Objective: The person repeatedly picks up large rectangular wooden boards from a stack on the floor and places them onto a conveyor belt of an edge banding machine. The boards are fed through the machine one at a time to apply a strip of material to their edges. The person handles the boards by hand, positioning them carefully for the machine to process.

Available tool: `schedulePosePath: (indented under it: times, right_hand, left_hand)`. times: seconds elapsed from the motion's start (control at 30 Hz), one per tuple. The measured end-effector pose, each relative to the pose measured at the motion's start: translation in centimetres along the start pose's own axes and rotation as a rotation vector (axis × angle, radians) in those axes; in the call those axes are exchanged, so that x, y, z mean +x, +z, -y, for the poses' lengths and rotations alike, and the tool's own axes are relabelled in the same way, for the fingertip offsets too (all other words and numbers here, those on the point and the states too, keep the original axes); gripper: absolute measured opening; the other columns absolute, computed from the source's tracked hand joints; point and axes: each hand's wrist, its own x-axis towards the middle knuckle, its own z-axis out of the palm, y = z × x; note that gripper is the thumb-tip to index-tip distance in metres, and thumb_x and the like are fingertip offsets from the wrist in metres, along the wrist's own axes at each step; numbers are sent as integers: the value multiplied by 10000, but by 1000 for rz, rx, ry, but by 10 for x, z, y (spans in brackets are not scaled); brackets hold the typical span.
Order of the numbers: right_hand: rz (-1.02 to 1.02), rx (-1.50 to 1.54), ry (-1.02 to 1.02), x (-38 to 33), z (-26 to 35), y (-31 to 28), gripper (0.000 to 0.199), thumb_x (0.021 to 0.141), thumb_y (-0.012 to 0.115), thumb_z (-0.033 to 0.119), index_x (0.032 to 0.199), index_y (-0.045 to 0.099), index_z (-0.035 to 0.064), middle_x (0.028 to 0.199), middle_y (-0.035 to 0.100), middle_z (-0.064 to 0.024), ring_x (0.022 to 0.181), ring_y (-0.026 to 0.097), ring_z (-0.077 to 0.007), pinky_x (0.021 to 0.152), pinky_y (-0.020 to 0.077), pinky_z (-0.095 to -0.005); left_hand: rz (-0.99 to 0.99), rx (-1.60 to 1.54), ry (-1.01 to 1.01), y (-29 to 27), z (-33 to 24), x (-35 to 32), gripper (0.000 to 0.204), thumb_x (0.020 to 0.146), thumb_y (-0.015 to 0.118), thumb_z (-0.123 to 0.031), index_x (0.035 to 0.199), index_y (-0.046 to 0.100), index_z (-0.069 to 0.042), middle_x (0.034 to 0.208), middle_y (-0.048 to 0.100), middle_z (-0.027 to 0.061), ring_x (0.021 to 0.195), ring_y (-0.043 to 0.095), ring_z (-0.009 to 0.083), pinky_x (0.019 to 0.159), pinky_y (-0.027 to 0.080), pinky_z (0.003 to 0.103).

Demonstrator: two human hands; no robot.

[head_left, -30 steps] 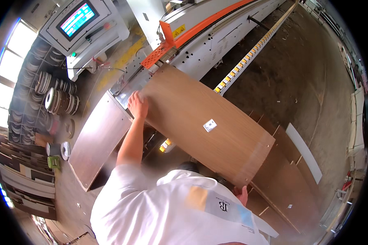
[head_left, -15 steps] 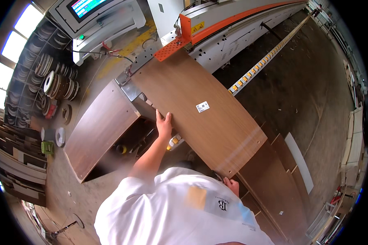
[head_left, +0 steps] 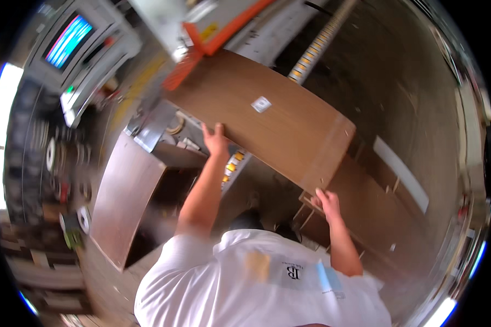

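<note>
Your panel (head_left: 289, 133) is warm brown, with a paler band near its right end and a white label (head_left: 261, 104). Your shirt (head_left: 240, 297) is white, printed with tan, grey and pale blue blocks and a black mark. Ahead of you, the bracket (head_left: 181, 70) is bright orange, and the roller strip (head_left: 312, 53) alternates yellow and white. To your left, the console (head_left: 106, 50) is pale grey, its screen (head_left: 69, 42) striped blue and white, and the floor line (head_left: 139, 84) is yellow.

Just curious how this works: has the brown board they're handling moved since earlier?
Yes: the brown board slid toward the orange bracket; its white label sits nearer.
</note>
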Motion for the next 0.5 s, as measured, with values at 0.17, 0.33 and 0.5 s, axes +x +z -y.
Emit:
schedulePosePath:
  times: [0.17,0.33,0.5]
  right_hand:
    - [27,157,17,29,-2,-13,379,985,593,395,1048,673,30,941,717,-62,841,663,-122,760,517,-275]
    - [-42,99,20,0,-53,-27,509,981,539,482,1113,671,8,1007,733,-94,917,690,-155,822,523,-305]
    - [45,-212,147,-91,-203,-69,415,975,551,437,879,656,47,781,671,-38,726,617,-158,691,493,-318]
  left_hand:
    - [135,205,110,12,4,14,672,954,607,-219,1523,264,-117,1026,600,54,761,560,146,639,460,302]
    - [568,141,271,45,52,-80,325,970,568,-162,1252,561,-2,835,615,31,711,528,96,651,454,254]
    - [1192,599,-255,81,186,-167,308,977,593,-237,1184,630,-12,973,700,67,864,656,166,763,510,301]
